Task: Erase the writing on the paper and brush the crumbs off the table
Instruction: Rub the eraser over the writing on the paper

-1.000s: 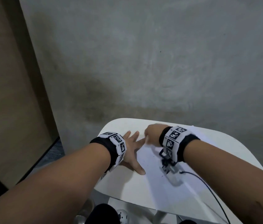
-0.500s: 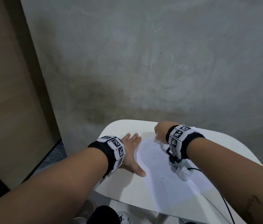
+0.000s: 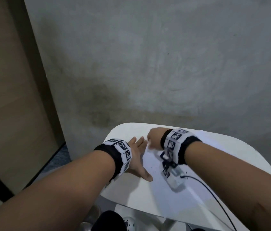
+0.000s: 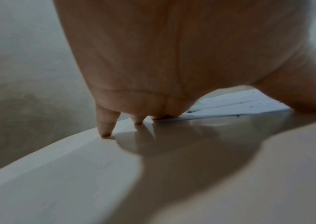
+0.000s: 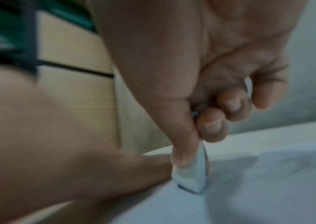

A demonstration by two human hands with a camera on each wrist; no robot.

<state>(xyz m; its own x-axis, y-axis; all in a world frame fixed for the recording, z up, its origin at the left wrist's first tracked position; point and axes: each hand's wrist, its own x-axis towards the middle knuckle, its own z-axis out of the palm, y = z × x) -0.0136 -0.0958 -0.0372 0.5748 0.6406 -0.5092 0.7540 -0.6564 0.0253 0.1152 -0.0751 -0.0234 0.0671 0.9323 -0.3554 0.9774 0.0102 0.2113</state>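
- Left hand: lying flat with straight fingers on the white desk, index side just touching the left edge of the paper; grip released, nothing held, only pressing down to keep the sheet from sliding.
- Paper: lying in the middle of the desk, between the two hands and under the right wrist; small dark crumbs scattered on it near the right wrist; writing too faint and blurred to read.
- Eraser: white, standing with its lower edge on the paper near the far left corner, close beside the left fingers.
- Right hand: grasping the eraser, thumb on one face and a curled finger on the other, grip clenched around it.
- Step in hand, as a judgement: rubbing out the writing, so the first half of the task; brushing not yet begun, crumbs remaining on the sheet.
- Next move, probably: going over any remaining marks with short strokes while holding the sheet down firmly, taking care not to wrinkle the edge; afterwards sweeping the crumbs off the desk with a flat hand.
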